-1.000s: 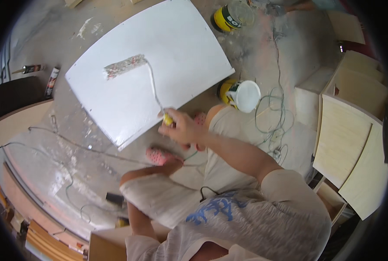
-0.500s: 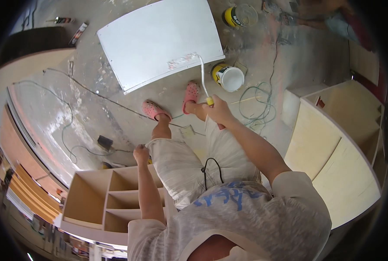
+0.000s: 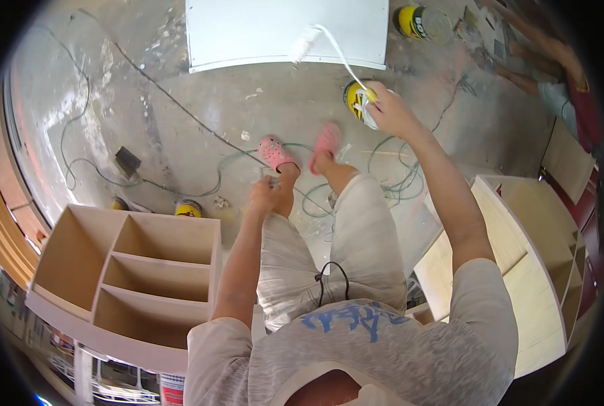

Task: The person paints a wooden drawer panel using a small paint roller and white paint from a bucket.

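Roller (image 3: 306, 44) and right hand (image 3: 388, 111) have both moved: a second ago the sleeve lay across the middle of the panel (image 3: 248, 34), and now it hangs over the near edge, at upper centre of the frame. The panel itself sits higher in view, cut off by the top, and the pink clogs (image 3: 275, 151) stand well apart from it, so I take it the person has backed off or straightened up. For the painting, that looks like a break in the broad strokes, with only the near strip of the white face within easy reach. Whether the sleeve touches the surface, I can't tell; it is blurred.

From where I stand, the right arm reaches forward from the right of the frame, elbow slightly bent, forearm slanting up and leftward. Its fingers are wrapped round the yellow handle (image 3: 372, 95), and the wire frame curves up and left from there. That hand partly covers the yellow bucket (image 3: 351, 98) just below the panel's right corner. Another tub (image 3: 410, 22) stands at upper right, near a co-worker (image 3: 559, 61).

The left arm hangs down at centre, its hand (image 3: 265, 195) beside the left leg, fingers curled; whether they grip anything, I can't make out.
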Available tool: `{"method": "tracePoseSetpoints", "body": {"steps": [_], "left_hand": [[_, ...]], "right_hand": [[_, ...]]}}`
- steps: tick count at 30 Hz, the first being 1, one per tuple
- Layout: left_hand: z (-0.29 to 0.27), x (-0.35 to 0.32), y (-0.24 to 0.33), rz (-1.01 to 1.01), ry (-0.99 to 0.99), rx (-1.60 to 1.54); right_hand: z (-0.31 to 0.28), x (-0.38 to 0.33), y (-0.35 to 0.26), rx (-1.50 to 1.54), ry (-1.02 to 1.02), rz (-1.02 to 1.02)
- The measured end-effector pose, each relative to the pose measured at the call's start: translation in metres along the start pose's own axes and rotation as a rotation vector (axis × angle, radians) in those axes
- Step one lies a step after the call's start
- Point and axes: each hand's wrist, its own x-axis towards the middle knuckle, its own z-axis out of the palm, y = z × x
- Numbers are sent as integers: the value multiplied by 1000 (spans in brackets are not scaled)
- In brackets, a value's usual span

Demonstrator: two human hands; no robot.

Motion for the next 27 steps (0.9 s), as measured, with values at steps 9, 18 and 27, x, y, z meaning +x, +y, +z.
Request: {"method": "tracePoseSetpoints", "body": {"steps": [9, 18, 27], "left_hand": [[149, 161, -46, 343, -65, 233], [237, 291, 129, 591, -318, 389], [313, 331, 120, 860, -282, -57]], "right_hand": [[100, 118, -59, -379, 234, -592], [26, 76, 157, -557, 354, -464], [7, -36, 350, -559, 667, -206]]}}
